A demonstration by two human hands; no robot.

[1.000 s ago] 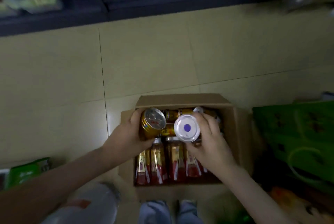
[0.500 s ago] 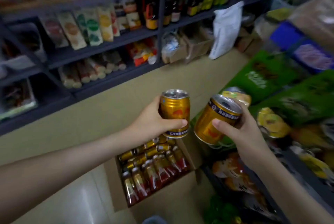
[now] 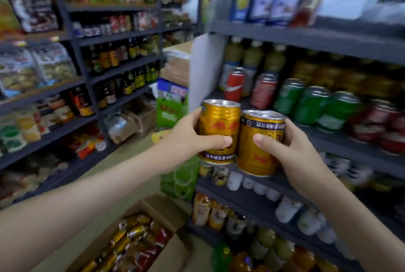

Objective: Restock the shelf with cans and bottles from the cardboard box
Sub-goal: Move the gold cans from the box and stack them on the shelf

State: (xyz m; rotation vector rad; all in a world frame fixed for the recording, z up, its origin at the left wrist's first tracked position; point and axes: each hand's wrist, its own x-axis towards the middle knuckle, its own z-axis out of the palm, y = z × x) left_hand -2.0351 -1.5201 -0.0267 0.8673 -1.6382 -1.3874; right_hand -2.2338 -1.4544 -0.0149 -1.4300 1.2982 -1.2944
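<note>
Gold cans sit side by side mid-frame: the left hand wraps its fingers around one can, and the right hand grips the other can. Behind them at right is the drinks shelf; the cardboard box sits at bottom centre.

Two upright gold cans, side by side, before shelf

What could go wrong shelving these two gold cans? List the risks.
1. The left hand and right hand hold the left gold can and right gold can pressed side by side; one may slip.
2. The shelf row of green cans looks crowded, so a neighbour could topple.
</note>
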